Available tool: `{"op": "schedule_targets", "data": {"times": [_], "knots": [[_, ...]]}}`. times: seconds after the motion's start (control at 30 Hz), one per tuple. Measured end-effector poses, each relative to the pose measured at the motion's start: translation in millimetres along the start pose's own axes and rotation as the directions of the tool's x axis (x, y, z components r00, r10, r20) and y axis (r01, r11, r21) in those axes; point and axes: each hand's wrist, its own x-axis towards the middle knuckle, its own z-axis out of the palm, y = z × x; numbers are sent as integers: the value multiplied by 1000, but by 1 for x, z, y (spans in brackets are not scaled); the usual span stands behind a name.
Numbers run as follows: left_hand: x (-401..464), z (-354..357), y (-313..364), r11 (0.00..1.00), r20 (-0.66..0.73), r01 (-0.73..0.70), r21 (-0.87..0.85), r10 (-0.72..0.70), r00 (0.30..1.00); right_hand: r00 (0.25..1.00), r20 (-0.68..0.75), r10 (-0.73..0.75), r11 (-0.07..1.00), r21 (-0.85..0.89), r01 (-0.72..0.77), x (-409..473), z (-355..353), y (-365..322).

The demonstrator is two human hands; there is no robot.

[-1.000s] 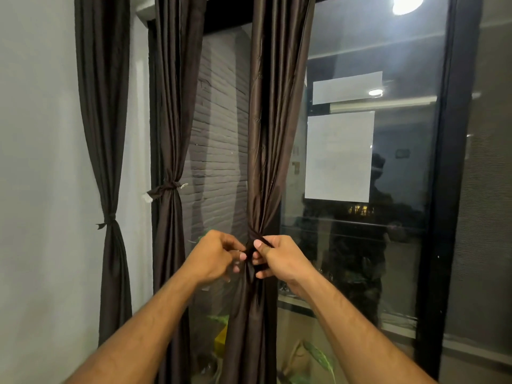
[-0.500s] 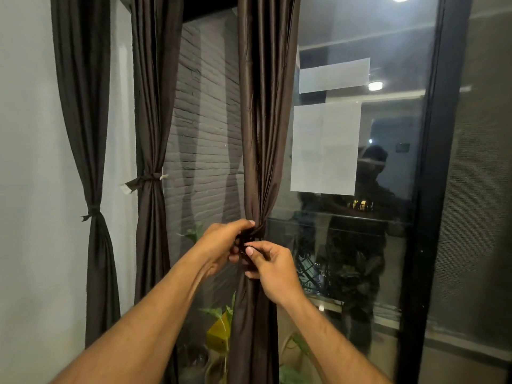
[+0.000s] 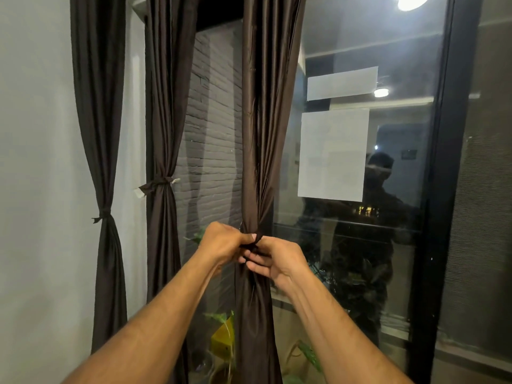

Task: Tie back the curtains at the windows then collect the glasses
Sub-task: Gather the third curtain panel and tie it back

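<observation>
Done: you have two curtains (image 3: 163, 134) tied.
In hand: your left hand (image 3: 221, 243) and right hand (image 3: 277, 261) pinch the third curtain (image 3: 260, 134) tie.
Left: glasses, unseen.

Both hands meet at the centre of the frame on a dark brown curtain (image 3: 260, 134), gathered at the window (image 3: 388, 245). The left hand (image 3: 224, 242) and right hand (image 3: 273, 261) pinch a dark tie (image 3: 253, 244) at its waist. At left, two more curtains (image 3: 163, 106) hang already tied. White paper sheets (image 3: 332, 155) are stuck to the glass at upper right.
</observation>
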Motion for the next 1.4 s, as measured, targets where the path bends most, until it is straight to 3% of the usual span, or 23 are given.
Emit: {"op": "schedule_targets", "data": {"times": [0.27,0.43,0.6,0.67,0.8,0.9,1.07,1.17,1.23,1.3,1.33,1.4], "knots": [[-8,-7,-9,993,-43,18,-114,-23,999,995,-101,4,997,81,4,0,22,-2],[-14,-17,-17,933,0,99,-346,-105,994,986,-165,-22,992,115,42,-1,31,3],[-17,-24,-19,802,108,204,-562,-173,979,1000,20,24,974,223,-28,-4,33,8],[-19,-24,-22,800,118,211,-562,-175,977,998,57,10,983,182,-20,-5,32,6],[-16,-30,-33,772,80,163,-615,-145,986,992,-16,-125,988,-90,123,-13,28,6],[-19,-33,-38,796,79,123,-593,-94,992,963,22,-269,909,-324,261,-23,21,6],[-26,-31,-40,779,159,119,-616,-25,987,912,103,-396,776,-494,393,-34,23,-1],[-29,-36,-39,820,146,97,-564,-17,989,783,167,-599,532,-648,545,-35,18,3],[-29,-38,-34,907,110,25,-420,23,994,671,255,-696,308,-739,600,-38,13,7],[-30,-40,-27,958,77,-49,-282,73,994,588,293,-754,196,-754,627,-41,11,6],[-30,-42,-25,970,61,-72,-232,89,994,565,272,-779,202,-745,636,-41,8,2],[-31,-47,-23,981,36,-102,-162,109,993,584,150,-798,327,-706,628,-35,0,-9]]}}
